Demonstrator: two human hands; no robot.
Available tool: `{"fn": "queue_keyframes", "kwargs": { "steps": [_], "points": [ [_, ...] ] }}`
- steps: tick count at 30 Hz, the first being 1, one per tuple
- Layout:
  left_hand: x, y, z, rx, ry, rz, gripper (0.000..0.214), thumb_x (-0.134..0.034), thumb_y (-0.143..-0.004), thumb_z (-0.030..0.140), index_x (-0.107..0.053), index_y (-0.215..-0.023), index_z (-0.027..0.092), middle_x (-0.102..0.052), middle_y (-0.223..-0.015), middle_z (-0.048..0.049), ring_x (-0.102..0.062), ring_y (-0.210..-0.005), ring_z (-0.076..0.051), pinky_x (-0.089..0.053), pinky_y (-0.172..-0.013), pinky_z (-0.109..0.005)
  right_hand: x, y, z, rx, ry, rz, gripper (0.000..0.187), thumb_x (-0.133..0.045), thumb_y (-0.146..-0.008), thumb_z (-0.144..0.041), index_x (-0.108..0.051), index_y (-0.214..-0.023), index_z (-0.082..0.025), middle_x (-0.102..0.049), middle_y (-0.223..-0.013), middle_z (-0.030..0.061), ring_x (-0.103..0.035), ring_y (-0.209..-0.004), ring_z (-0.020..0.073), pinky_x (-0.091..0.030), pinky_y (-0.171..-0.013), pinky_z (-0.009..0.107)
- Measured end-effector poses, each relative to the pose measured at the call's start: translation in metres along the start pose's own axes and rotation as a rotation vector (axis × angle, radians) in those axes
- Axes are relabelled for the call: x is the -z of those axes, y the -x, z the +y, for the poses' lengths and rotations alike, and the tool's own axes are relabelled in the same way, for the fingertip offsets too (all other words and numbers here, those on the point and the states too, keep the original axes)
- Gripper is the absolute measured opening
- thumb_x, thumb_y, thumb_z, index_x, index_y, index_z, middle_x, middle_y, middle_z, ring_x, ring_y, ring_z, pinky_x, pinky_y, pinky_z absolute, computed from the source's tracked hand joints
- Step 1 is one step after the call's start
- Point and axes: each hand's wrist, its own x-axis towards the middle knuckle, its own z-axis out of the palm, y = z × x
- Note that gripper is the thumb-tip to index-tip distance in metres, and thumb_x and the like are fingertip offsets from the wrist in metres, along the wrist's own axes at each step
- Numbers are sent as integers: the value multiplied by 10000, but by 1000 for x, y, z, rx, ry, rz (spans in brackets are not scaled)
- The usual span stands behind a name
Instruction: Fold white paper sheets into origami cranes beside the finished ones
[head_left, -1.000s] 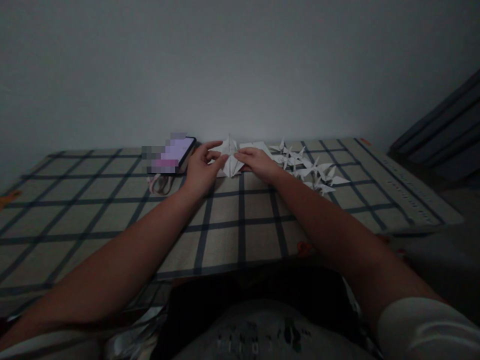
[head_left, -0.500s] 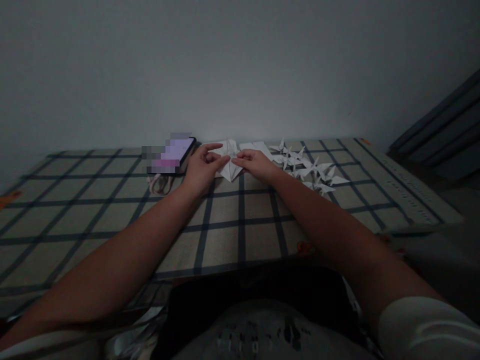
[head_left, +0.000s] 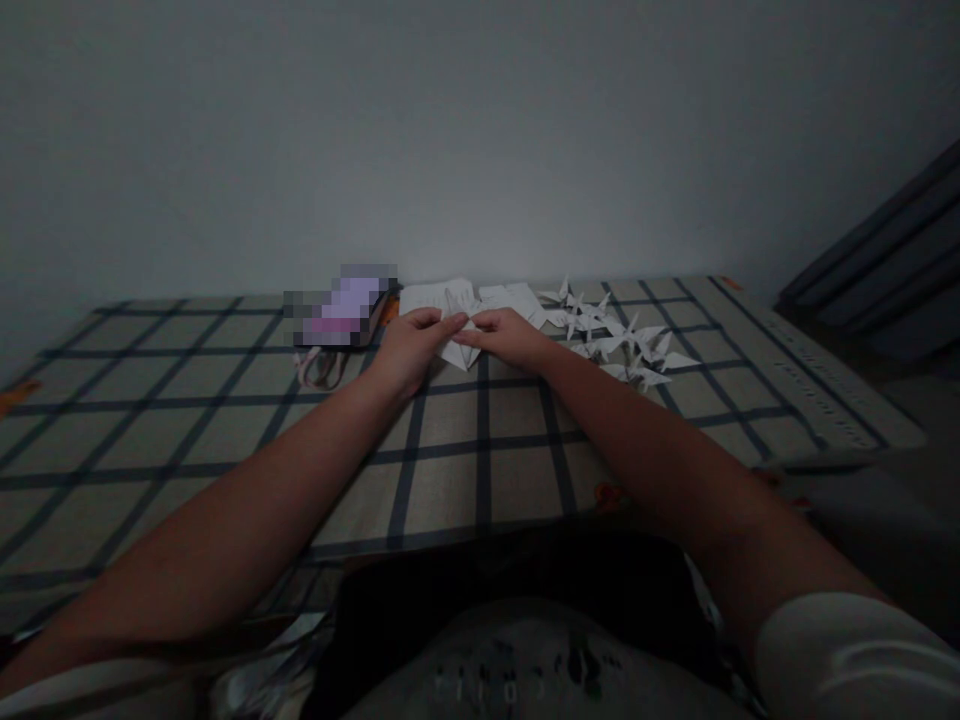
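Together; hands (head_left: 409, 345) pinch folded paper (head_left: 463, 357); near cloth edge (head_left: 390, 546) well apart

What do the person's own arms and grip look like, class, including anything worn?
Both forearms are bare, with no watch or bracelet visible. The left grip and right grip wear no gloves. Pale, short sleeves show at the picture's lower corners.

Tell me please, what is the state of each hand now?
Left hand: closed, holding the folded white paper.
Right hand: closed, holding the same folded white paper.
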Motion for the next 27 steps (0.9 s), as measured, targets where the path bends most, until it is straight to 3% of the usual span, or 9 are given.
{"fn": "queue_keyframes", "kwargs": {
  "steps": [3, 7, 14, 21, 24, 27],
  "points": [
    [1, 0, 0, -22, -25, 11, 372, -890, -604, 411, -597, -605, 181, -552, -595, 30, -502, -558, -102, -377, -525, -224, 1, 1, -4, 21, 112, -6, 452, -655, -866, -474, -424, -601, -191, -302, -600, -71, -320, -606, 89, -225, -597, 272],
    [2, -2, 3, -89, -27, 73, 346, -883, -622, 428, -652, -647, 171, -565, -611, 24, -469, -543, -88, -353, -495, -221, 2, 3, -10, 50, 128, -68, 445, -656, -859, -471, -422, -601, -195, -309, -602, -72, -323, -602, 92, -232, -605, 274],
    [4, -8, 3, -104, 13, 144, 352, -873, -630, 464, -695, -719, 174, -660, -709, -19, -575, -630, -119, -463, -570, -237, 3, 5, -11, 49, 105, -116, 415, -650, -843, -493, -459, -627, -193, -340, -630, -60, -339, -626, 102, -246, -613, 275],
    [11, -11, 8, -109, -47, 218, 430, -796, -715, 582, -621, -674, 191, -530, -570, 19, -476, -525, -93, -411, -504, -217, 1, 5, -13, 69, 142, -152, 411, -652, -849, -471, -463, -616, -190, -361, -623, -56, -356, -630, 103, -243, -614, 278],
    [12, -13, 9, -88, -29, 215, 467, -775, -715, 631, -623, -721, 190, -580, -636, -2, -506, -558, -98, -417, -508, -208, 1, 5, -13, 55, 144, -80, 467, -663, -853, -457, -377, -585, -203, -287, -605, -70, -302, -606, 92, -219, -607, 279],
    [11, -12, 5, -42, -28, 120, 513, -719, -730, 696, -650, -737, 189, -615, -675, -28, -532, -573, -120, -402, -482, -217, 2, 4, -12, 32, 128, 12, 473, -654, -871, -439, -353, -589, -206, -260, -612, -71, -286, -612, 91, -208, -610, 277]
  ]
}}
